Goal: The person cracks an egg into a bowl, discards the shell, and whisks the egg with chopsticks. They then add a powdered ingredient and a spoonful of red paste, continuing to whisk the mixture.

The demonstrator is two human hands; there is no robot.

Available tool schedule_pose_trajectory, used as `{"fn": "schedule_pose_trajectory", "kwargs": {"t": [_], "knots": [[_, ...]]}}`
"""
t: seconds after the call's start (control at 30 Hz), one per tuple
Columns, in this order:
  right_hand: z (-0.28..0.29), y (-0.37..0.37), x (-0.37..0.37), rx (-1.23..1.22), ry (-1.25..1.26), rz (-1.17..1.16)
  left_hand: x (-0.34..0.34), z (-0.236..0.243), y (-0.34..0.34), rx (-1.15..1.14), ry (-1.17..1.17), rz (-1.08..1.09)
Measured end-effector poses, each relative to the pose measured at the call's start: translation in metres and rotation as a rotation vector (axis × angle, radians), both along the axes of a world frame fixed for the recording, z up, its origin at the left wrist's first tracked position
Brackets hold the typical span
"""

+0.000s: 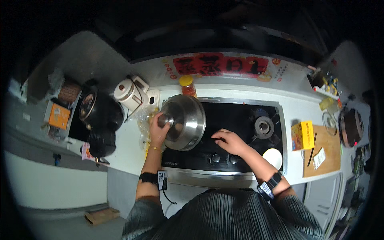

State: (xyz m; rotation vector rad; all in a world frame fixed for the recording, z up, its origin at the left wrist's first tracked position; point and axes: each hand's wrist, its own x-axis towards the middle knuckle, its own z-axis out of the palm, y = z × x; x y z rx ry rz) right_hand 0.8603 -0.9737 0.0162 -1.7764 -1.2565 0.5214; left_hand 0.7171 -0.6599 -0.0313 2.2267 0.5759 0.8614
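A shiny domed metal lid (188, 122) is over the left side of the black gas stove (232, 120). Its brown knob (162, 120) points to the left, and my left hand (157, 134) is closed around that knob. Whatever lies beneath the lid is hidden. To the right of the lid, my right hand (230, 142) hovers above the stove's middle with nothing in it, fingers loosely bent and apart. The two stove dials (216, 158) are just below this hand.
Left of the stove are clear plastic bags (146, 124), a white electric kettle (130, 96) and a black cooker (102, 114). Behind stands a yellow-capped jar (187, 86). On the right are a bare burner (264, 127), white plate (272, 158), yellow box (303, 136) and wooden board (330, 160).
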Motion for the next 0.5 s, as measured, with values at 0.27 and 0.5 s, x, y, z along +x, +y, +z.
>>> {"fn": "schedule_pose_trajectory", "kwargs": {"t": [0.27,0.5], "knots": [[-0.092,0.156,-0.022,-0.228,-0.293,-0.111,-0.040,-0.003,0.028,-0.674,-0.305,-0.038],[-0.127,0.209,-0.025,-0.229,-0.409,-0.139,-0.029,-0.017,0.022,-0.578,-0.231,-0.001]]}}
